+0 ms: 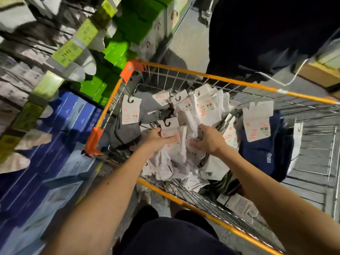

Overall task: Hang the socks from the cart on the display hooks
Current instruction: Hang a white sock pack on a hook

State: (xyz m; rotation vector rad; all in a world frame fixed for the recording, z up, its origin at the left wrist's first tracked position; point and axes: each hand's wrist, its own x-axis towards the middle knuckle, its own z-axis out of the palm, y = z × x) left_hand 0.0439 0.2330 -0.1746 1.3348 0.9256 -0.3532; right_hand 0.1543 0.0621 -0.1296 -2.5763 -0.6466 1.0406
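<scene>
View down into the cart point(220, 77), which holds a loose heap of carded socks point(204, 105). My left hand point(155, 139) has its fingers clamped on one white sock pack point(173, 134) at the near left of the heap, thumb across the card, its black hanger uppermost. My right hand point(208, 138) lies just beside it with fingers curled into the white packs; whether they grip one I cannot tell. The display hooks point(60, 52), carrying yellow price tags, stand to the far left, well apart from the cart. To do this step well, I judge the pack should be lifted straight up by its card, the right hand pinning neighbours so tangled hangers do not follow.
</scene>
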